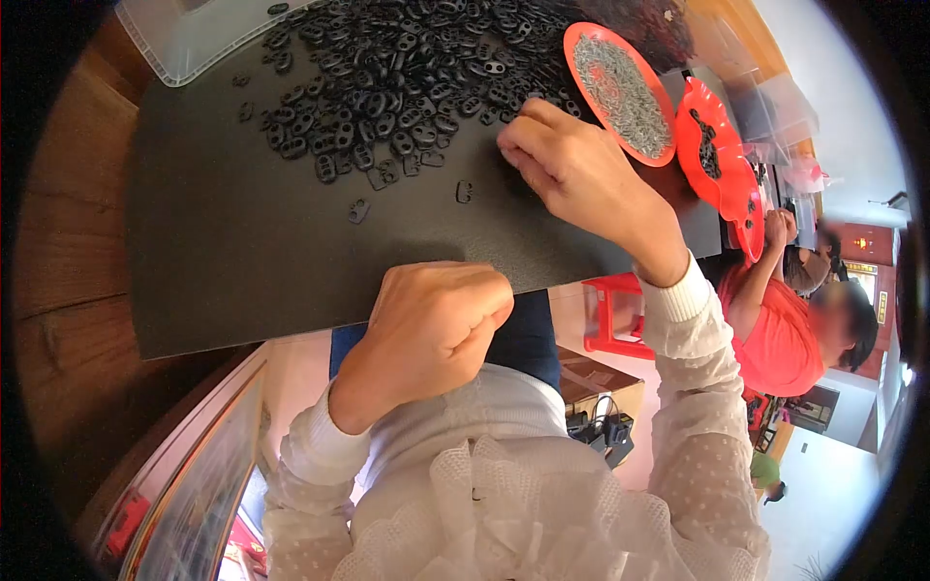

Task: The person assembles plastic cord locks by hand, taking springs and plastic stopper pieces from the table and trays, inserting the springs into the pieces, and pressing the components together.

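My left hand [431, 324] is closed in a fist at the near edge of the dark table mat [242, 261]; whatever its fingers hold is hidden. Further right, my right hand [572, 169] hovers over the mat with its fingers curled together, their contents out of sight. Beyond both hands lies a big pile of black two-holed plastic pieces [378, 97]. A few loose pieces, such as one black piece [465, 192], lie between the pile and my hands. Just beyond my right hand is a red plate [665, 153] of small metal springs or pins.
A clear plastic bin [174, 63] stands at the far left. Right of the plate sits a red scalloped tray [693, 174] with black parts. A person in a red shirt [775, 334] works at the right. A red stool [615, 344] and cardboard box [620, 397] are below the table.
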{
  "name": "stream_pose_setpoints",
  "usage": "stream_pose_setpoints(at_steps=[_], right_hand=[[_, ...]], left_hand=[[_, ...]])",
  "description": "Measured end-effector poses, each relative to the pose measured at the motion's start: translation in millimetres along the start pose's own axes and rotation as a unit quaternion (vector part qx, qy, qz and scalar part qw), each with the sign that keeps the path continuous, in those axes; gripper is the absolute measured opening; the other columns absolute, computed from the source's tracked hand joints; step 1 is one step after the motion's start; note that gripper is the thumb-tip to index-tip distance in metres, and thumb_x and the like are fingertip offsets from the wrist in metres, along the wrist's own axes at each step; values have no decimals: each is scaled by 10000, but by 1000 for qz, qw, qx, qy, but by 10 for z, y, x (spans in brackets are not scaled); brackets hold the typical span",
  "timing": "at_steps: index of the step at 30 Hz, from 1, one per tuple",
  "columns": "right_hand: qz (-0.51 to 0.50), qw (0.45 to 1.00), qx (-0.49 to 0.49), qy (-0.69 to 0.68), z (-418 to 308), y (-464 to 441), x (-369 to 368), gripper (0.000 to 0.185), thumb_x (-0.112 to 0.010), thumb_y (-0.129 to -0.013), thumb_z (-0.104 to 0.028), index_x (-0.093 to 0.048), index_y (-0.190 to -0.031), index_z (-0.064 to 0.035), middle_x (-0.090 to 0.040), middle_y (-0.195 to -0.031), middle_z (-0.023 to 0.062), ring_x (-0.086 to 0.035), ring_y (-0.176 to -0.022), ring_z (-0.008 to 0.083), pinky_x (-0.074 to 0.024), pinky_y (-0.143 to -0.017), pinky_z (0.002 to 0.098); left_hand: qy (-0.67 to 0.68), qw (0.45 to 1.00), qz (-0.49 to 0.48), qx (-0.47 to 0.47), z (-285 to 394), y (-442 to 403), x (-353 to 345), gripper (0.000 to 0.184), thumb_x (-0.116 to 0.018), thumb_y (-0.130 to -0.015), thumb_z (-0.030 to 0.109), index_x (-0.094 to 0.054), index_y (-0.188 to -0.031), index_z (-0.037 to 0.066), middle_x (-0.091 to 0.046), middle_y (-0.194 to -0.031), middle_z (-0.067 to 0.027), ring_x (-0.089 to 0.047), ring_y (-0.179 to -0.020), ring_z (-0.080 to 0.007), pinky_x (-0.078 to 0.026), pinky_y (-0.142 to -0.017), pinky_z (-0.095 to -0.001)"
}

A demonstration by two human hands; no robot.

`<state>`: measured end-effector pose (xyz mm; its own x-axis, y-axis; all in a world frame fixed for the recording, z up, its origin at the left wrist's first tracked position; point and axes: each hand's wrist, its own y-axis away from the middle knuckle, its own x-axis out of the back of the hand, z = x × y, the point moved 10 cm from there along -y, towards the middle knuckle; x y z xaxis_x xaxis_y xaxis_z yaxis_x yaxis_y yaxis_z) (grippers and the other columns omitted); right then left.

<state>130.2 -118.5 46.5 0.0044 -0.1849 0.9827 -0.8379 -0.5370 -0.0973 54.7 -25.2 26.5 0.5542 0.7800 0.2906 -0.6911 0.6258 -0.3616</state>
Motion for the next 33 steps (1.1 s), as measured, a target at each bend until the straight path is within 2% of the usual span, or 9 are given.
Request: stream_pose_setpoints(at_steps=[2, 5, 8, 12, 22, 25, 28, 31, 33], right_hand=[[31, 998, 28, -44, -56, 7, 60, 141, -576, -817, -84, -546, -947, -40, -534, -882, 141, -590, -710, 375, -488, -575, 454], [86, 996, 1, -13, 28, -121, 115, 124, -581, -817, -92, -535, -914, -30, -538, -880, 146, -595, -717, 375, -493, -584, 456], [52, 997, -27, 51, 96, -247, 11, 184, -593, -842, -86, -551, -1017, -46, -540, -905, 110, -579, -747, 341, -460, -604, 411], [8, 999, 15, 40, -35, -197, -34, 183, -593, -834, -77, -571, -1013, -46, -543, -905, 108, -584, -740, 339, -465, -604, 422], [65, 997, -39, 10, 185, 140, 187, 133, -567, -849, -58, -579, -979, -31, -555, -878, 112, -565, -773, 337, -458, -635, 407], [74, 997, -27, 23, 192, 46, 138, 134, -566, -853, -65, -582, -982, -33, -559, -881, 108, -568, -764, 335, -461, -628, 406], [102, 994, 10, 28, 109, -52, 126, 122, -562, -826, -88, -574, -944, -57, -558, -887, 116, -607, -711, 353, -500, -589, 443], [70, 998, -1, -4, 49, -107, 93, 152, -583, -847, -83, -593, -993, -43, -562, -895, 96, -588, -749, 317, -470, -614, 398], [66, 998, 8, 18, 30, -144, 54, 161, -593, -842, -91, -596, -996, -46, -562, -901, 93, -592, -742, 314, -473, -610, 396]], left_hand=[[4, 1000, 4, 2, -9, 1, 3, 98, -462, -652, -51, -503, -623, 33, -565, -590, -86, -581, -536, -250, -436, -499, -333], [15, 1000, 1, 14, -34, -15, -30, 97, -460, -655, -57, -503, -628, 25, -565, -592, -88, -582, -543, -249, -432, -501, -321], [14, 1000, 0, 22, -20, -14, -9, 90, -459, -657, -62, -500, -636, 15, -551, -594, -95, -566, -536, -247, -415, -496, -319], [19, 1000, 19, 16, 2, 5, 26, 79, -461, -659, -63, -494, -644, 7, -523, -593, -105, -529, -515, -245, -386, -483, -329], [17, 1000, 23, 11, 9, 3, 30, 63, -465, -649, -53, -493, -640, 3, -495, -590, -107, -492, -505, -243, -368, -479, -331], [22, 999, 22, 35, -8, 8, 26, 48, -499, -680, -17, -489, -651, 20, -514, -603, -126, -518, -542, -311, -389, -496, -372], [21, 999, 28, 39, -14, 17, 29, 48, -495, -678, -21, -491, -651, 18, -516, -602, -124, -515, -537, -304, -388, -497, -367], [32, 998, 37, 29, -6, 16, 35, 59, -446, -649, -48, -482, -640, -3, -491, -588, -103, -493, -516, -219, -373, -493, -321], [31, 998, 37, 38, -16, 6, 33, 52, -474, -668, -34, -483, -645, 11, -500, -594, -114, -504, -524, -267, -382, -495, -347]])
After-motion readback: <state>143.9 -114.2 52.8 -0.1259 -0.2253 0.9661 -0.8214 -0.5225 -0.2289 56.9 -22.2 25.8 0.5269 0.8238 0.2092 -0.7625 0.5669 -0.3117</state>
